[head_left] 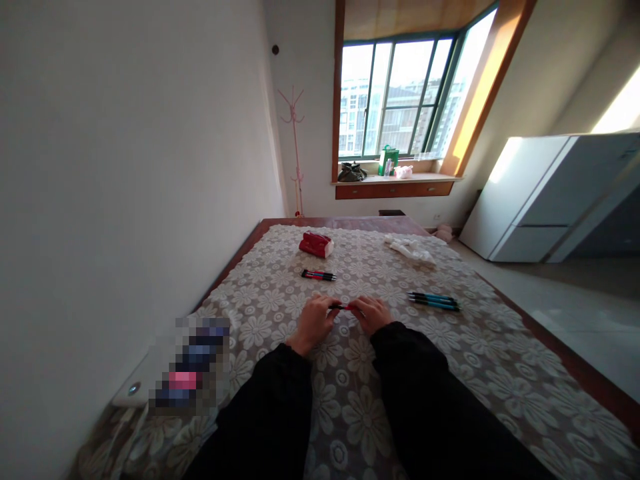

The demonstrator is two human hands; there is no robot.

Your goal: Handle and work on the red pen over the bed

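Both hands — left hand (314,321) and right hand (373,313) — pinch the ends of a red pen (343,307) just above the lace-covered bed (470,340), seemingly mid-way through joining or parting it, between red pens (319,275) and blue pens (433,301) — steady, aligned grip matters now.

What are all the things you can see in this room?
red pen: one, red and black, held between both hands
red pens: small bunch, red and black, on the tablecloth beyond the hands
blue pens: small bunch, blue, on the tablecloth to the right
red pouch: one, red, far end of the table
white cloth: one, white, far right of the table
tablecloth: one, beige with white flowers, covers the table
coat stand: one, pink, in the corner
left hand: holds the pen's left end
right hand: holds the pen's right end
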